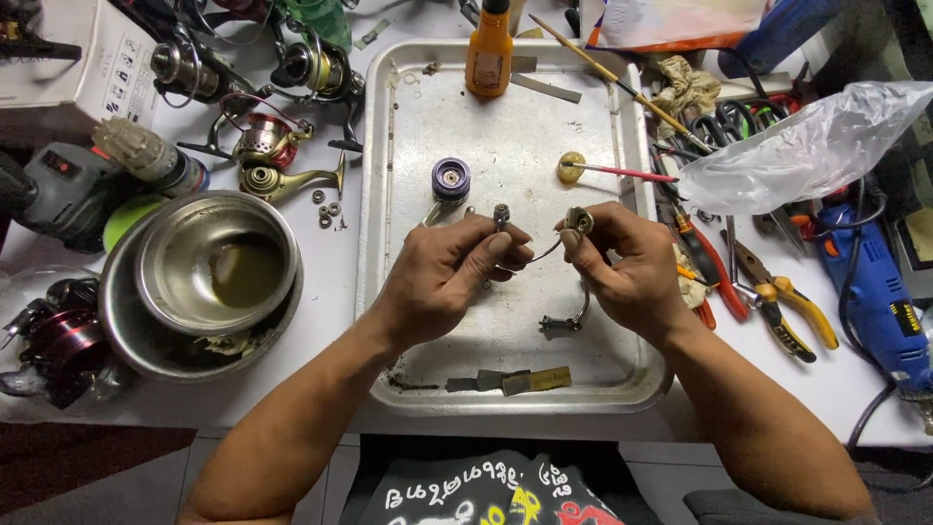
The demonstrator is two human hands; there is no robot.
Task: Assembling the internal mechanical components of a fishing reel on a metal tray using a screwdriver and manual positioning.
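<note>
- While you hold the thin bail wire (544, 255) above the middle of the metal tray (408, 117), your left hand (442, 277) is pinched on its small dark end fitting (501, 214) and your right hand (622, 267) is clamped on the brass roller end (579, 221).
- By the look of it, the reel is well stripped: a purple spool (451, 181) lies just beyond your left hand, a bent arm part (567, 319) lies near your right wrist, and nothing is refitted yet.
- At the tray's far edge stands an orange bottle (488, 49) with a dark cap.
- Far left sits a white box (73, 68) with small printed pictograms.
- To the right lies a crumpled clear plastic bag (807, 146).
</note>
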